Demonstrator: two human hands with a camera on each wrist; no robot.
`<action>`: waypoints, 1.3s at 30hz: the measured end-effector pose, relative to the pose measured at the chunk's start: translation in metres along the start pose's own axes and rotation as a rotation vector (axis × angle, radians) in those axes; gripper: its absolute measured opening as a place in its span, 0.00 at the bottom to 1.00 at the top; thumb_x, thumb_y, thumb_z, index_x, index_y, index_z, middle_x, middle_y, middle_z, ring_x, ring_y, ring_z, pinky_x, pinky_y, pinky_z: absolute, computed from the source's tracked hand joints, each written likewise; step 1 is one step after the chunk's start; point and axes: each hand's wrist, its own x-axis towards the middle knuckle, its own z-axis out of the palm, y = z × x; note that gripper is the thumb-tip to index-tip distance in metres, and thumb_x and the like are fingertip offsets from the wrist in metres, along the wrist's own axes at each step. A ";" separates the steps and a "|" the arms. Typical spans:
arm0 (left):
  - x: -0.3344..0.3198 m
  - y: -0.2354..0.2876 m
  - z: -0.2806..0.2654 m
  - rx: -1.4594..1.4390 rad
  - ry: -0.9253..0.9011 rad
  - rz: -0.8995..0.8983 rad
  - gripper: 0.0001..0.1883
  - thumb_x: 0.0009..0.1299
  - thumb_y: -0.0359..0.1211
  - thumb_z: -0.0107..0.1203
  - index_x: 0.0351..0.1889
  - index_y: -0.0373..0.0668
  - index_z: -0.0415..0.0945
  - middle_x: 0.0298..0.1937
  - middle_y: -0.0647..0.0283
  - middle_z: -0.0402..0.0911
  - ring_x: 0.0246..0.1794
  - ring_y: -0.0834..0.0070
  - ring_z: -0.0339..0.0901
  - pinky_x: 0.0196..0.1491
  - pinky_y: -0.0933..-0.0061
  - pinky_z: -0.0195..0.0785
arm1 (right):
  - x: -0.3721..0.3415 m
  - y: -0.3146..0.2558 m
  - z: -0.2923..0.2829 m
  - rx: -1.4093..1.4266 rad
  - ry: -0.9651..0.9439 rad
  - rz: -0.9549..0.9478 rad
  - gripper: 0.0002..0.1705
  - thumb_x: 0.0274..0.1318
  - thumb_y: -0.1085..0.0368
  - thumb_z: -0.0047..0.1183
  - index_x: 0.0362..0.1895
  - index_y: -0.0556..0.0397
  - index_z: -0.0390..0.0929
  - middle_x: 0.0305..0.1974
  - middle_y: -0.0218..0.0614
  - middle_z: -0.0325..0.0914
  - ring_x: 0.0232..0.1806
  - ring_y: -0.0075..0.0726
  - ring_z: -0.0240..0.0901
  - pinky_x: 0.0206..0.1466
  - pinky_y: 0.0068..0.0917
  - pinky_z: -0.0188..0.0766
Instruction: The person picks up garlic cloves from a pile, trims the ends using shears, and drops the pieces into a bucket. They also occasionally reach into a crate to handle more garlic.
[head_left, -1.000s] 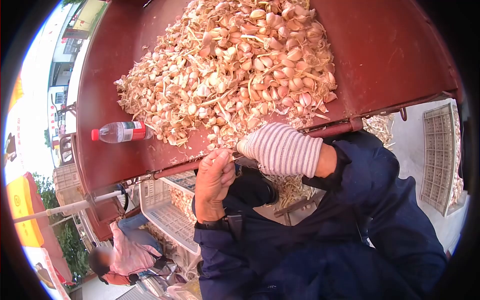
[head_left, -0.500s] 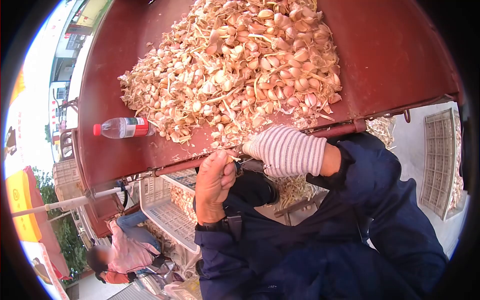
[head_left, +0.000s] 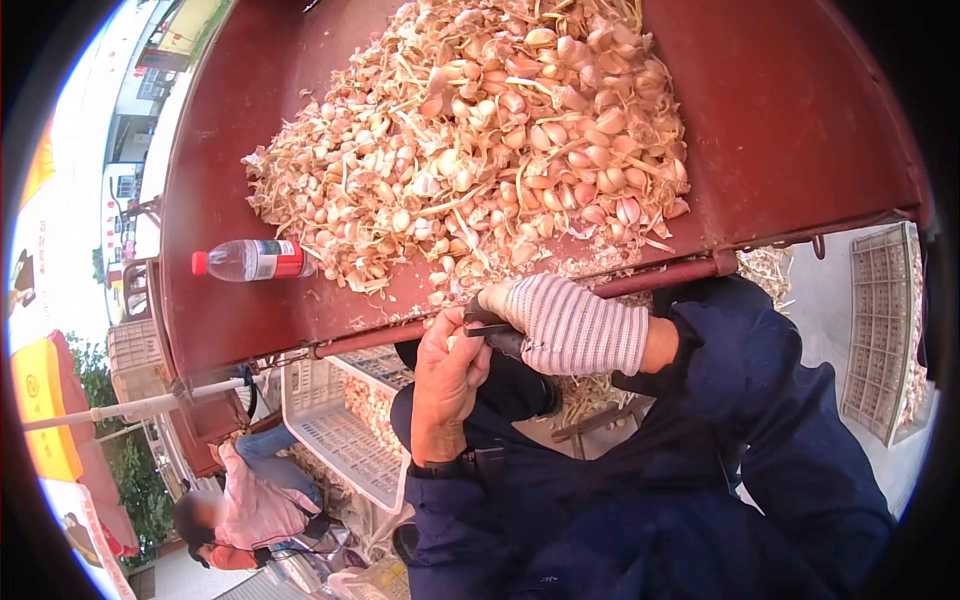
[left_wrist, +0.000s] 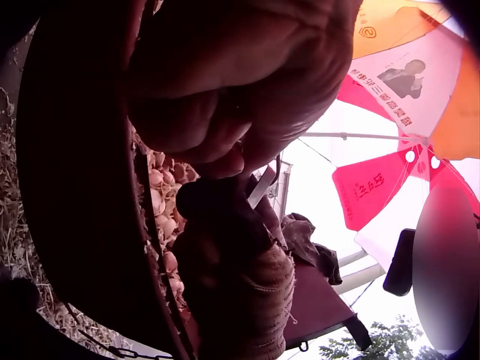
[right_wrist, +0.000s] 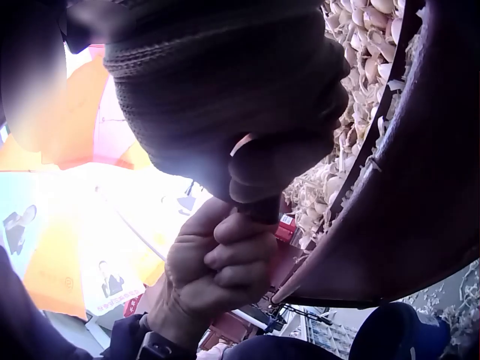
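Observation:
In the head view, my bare left hand (head_left: 448, 375) is at the red tray's front edge, thumb and fingers pinching a garlic clove that they mostly hide. My right hand (head_left: 580, 325), in a striped knit glove with bare fingertips, meets it from the right. It grips a small knife, mostly covered by the fingers; its short metal blade (left_wrist: 262, 187) shows in the left wrist view, between the hands. Dark coverings (head_left: 488, 322) show at the right fingertips. Behind both hands lies a large heap of garlic cloves (head_left: 480, 150) with dry skins and stalks.
The red metal tray (head_left: 790, 120) has a raised front rim. On its left lies a plastic bottle (head_left: 250, 260) with a red cap. Plastic crates (head_left: 345, 445) stand below left, another crate (head_left: 875, 335) at right. A person in pink (head_left: 260, 505) sits lower left.
My left hand has shifted slightly right, closer against the gloved right hand. The pale clove tip seen half a second ago is now mostly covered by fingers. The heap looks the same.

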 end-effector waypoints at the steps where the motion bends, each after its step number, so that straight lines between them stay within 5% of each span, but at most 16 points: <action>1: 0.001 0.001 -0.002 0.005 -0.028 0.020 0.06 0.71 0.32 0.52 0.39 0.41 0.69 0.20 0.66 0.71 0.13 0.87 0.59 0.14 0.88 0.48 | -0.001 -0.003 -0.003 -0.028 0.009 0.034 0.16 0.49 0.64 0.55 0.41 0.60 0.74 0.33 0.54 0.76 0.40 0.58 0.74 0.41 0.44 0.70; 3: 0.003 0.003 -0.007 0.013 -0.055 0.038 0.05 0.71 0.31 0.52 0.39 0.41 0.69 0.20 0.66 0.71 0.13 0.87 0.60 0.14 0.88 0.49 | 0.000 -0.003 -0.008 -0.032 0.065 0.054 0.15 0.48 0.65 0.54 0.41 0.60 0.74 0.32 0.54 0.76 0.39 0.58 0.74 0.40 0.44 0.70; 6: 0.013 0.011 -0.025 -0.045 0.137 0.097 0.04 0.71 0.29 0.50 0.39 0.39 0.69 0.29 0.61 0.76 0.17 0.84 0.65 0.15 0.89 0.53 | 0.000 -0.002 -0.012 0.000 0.131 0.098 0.14 0.45 0.68 0.54 0.39 0.60 0.74 0.30 0.54 0.75 0.37 0.59 0.74 0.37 0.43 0.70; 8: 0.029 0.012 -0.044 0.258 0.242 0.175 0.04 0.71 0.29 0.50 0.40 0.38 0.70 0.33 0.59 0.78 0.19 0.85 0.68 0.16 0.89 0.54 | 0.000 0.001 -0.008 -0.106 -0.123 0.182 0.15 0.44 0.66 0.55 0.38 0.60 0.73 0.30 0.55 0.75 0.35 0.60 0.74 0.36 0.45 0.69; 10: 0.042 0.020 -0.048 0.391 0.264 0.171 0.06 0.69 0.29 0.52 0.40 0.36 0.74 0.32 0.57 0.80 0.22 0.81 0.73 0.20 0.82 0.61 | -0.002 -0.004 -0.009 -0.148 -0.141 0.150 0.16 0.44 0.64 0.54 0.39 0.60 0.72 0.29 0.55 0.74 0.35 0.60 0.74 0.36 0.46 0.69; 12: 0.055 0.024 -0.044 1.259 0.249 0.465 0.09 0.66 0.30 0.56 0.40 0.35 0.77 0.31 0.52 0.82 0.27 0.69 0.79 0.28 0.70 0.69 | -0.001 0.001 -0.007 -0.155 -0.091 0.062 0.17 0.45 0.63 0.53 0.39 0.59 0.72 0.29 0.55 0.74 0.34 0.60 0.74 0.37 0.48 0.69; 13: 0.061 0.025 -0.045 1.394 0.261 0.453 0.10 0.62 0.31 0.58 0.40 0.37 0.79 0.31 0.47 0.81 0.34 0.55 0.80 0.38 0.61 0.71 | -0.001 0.005 -0.006 -0.147 -0.020 0.031 0.16 0.46 0.62 0.52 0.39 0.58 0.73 0.29 0.54 0.74 0.34 0.60 0.74 0.37 0.48 0.69; 20: 0.071 0.042 -0.036 1.618 0.125 0.282 0.10 0.61 0.32 0.58 0.38 0.36 0.78 0.33 0.46 0.80 0.36 0.48 0.78 0.40 0.56 0.70 | 0.000 -0.003 -0.012 -0.162 -0.096 0.083 0.16 0.46 0.61 0.53 0.38 0.57 0.73 0.30 0.53 0.74 0.35 0.59 0.74 0.37 0.48 0.69; 23: 0.065 0.035 -0.039 1.641 0.164 0.507 0.10 0.60 0.31 0.58 0.38 0.37 0.75 0.32 0.46 0.80 0.34 0.48 0.78 0.39 0.57 0.70 | 0.001 0.000 -0.011 -0.142 -0.086 0.087 0.17 0.44 0.63 0.53 0.39 0.57 0.73 0.30 0.53 0.74 0.35 0.59 0.74 0.37 0.48 0.69; 28: 0.047 0.030 -0.032 1.312 0.303 0.567 0.09 0.60 0.28 0.59 0.36 0.38 0.71 0.29 0.54 0.79 0.28 0.60 0.79 0.33 0.66 0.70 | -0.003 0.002 -0.008 -0.146 0.023 0.095 0.19 0.38 0.67 0.52 0.40 0.58 0.71 0.29 0.53 0.74 0.35 0.59 0.73 0.38 0.49 0.68; 32: 0.038 0.022 -0.045 1.118 0.259 0.561 0.09 0.62 0.27 0.58 0.38 0.40 0.70 0.29 0.59 0.77 0.22 0.72 0.74 0.26 0.73 0.66 | 0.000 -0.002 -0.010 -0.146 0.012 0.157 0.15 0.45 0.63 0.54 0.38 0.58 0.71 0.28 0.53 0.74 0.35 0.59 0.73 0.38 0.48 0.68; 34: 0.029 0.024 -0.039 0.152 0.069 0.230 0.13 0.62 0.25 0.57 0.42 0.42 0.67 0.29 0.62 0.75 0.20 0.82 0.67 0.21 0.81 0.59 | 0.002 -0.001 -0.008 -0.133 -0.001 0.168 0.16 0.50 0.58 0.55 0.37 0.57 0.72 0.28 0.54 0.74 0.35 0.59 0.73 0.37 0.48 0.68; 36: 0.019 0.022 -0.035 0.018 0.000 0.232 0.14 0.65 0.27 0.55 0.46 0.43 0.65 0.29 0.62 0.72 0.19 0.85 0.61 0.19 0.86 0.54 | 0.002 -0.003 -0.010 -0.143 0.009 0.166 0.19 0.52 0.54 0.55 0.37 0.57 0.72 0.28 0.54 0.74 0.34 0.58 0.74 0.37 0.48 0.68; 39: 0.014 0.016 -0.041 -0.436 -0.334 0.195 0.14 0.72 0.37 0.47 0.51 0.40 0.67 0.31 0.66 0.68 0.19 0.84 0.60 0.20 0.85 0.54 | 0.002 0.002 -0.006 -0.178 -0.005 0.144 0.19 0.52 0.53 0.55 0.37 0.57 0.72 0.28 0.53 0.74 0.34 0.58 0.74 0.36 0.47 0.68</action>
